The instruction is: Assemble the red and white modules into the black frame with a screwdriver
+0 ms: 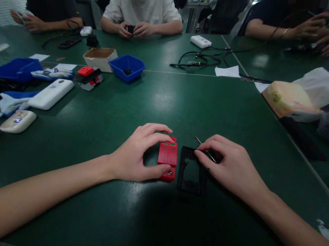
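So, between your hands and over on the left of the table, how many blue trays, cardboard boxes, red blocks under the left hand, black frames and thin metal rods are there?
Blue trays: 2
Cardboard box: 1
Red block under the left hand, in two joined halves: 1
Black frame: 1
Thin metal rod: 1
Total: 6

The red block is lying lengthwise, showing two joined halves, small green windows at its far end and a screw at its near end. Just to its right, the black rectangular frame is lying flat, its middle showing an opening. The thin metal rod is lying slantwise near the frame's far edge, partly hidden.
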`<act>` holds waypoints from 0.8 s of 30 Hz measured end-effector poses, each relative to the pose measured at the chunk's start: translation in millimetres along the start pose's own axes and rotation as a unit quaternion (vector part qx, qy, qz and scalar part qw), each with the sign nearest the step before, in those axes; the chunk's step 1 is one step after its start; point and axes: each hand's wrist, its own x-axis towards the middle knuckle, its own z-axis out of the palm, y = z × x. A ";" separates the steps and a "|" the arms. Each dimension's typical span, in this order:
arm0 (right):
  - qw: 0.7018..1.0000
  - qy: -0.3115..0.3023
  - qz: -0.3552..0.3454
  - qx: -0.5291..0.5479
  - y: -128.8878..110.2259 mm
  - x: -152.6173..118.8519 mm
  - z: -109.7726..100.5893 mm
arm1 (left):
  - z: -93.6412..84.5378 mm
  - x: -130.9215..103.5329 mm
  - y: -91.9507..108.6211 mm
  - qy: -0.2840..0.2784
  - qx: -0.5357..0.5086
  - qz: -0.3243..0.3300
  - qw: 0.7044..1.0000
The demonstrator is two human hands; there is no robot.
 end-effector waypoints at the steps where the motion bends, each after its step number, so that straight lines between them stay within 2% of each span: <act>1: 1.000 -0.002 0.002 -0.001 0.0 -0.1 0.1 | -0.1 0.1 -0.8 -0.005 -0.009 -0.005 1.000; 10: 1.000 -0.007 0.002 0.009 -1.2 -0.1 -0.3 | -1.8 -4.1 -2.7 0.010 -0.049 -0.012 0.999; 14: 1.000 0.006 -0.001 0.026 -2.1 -0.2 -2.9 | 0.1 -3.9 -4.8 -0.028 -0.033 -0.018 0.999; 17: 0.999 0.028 0.029 0.032 -2.0 -1.5 -5.1 | 0.0 -1.4 -0.2 -0.065 0.003 -0.031 0.997; 20: 0.993 0.061 0.076 0.060 -2.6 -1.8 -7.1 | 0.0 -0.1 6.2 -0.058 0.020 -0.064 0.996; 24: 0.965 0.071 0.157 0.197 -4.2 1.4 -9.7 | 2.4 -3.3 6.4 -0.043 0.010 -0.088 0.995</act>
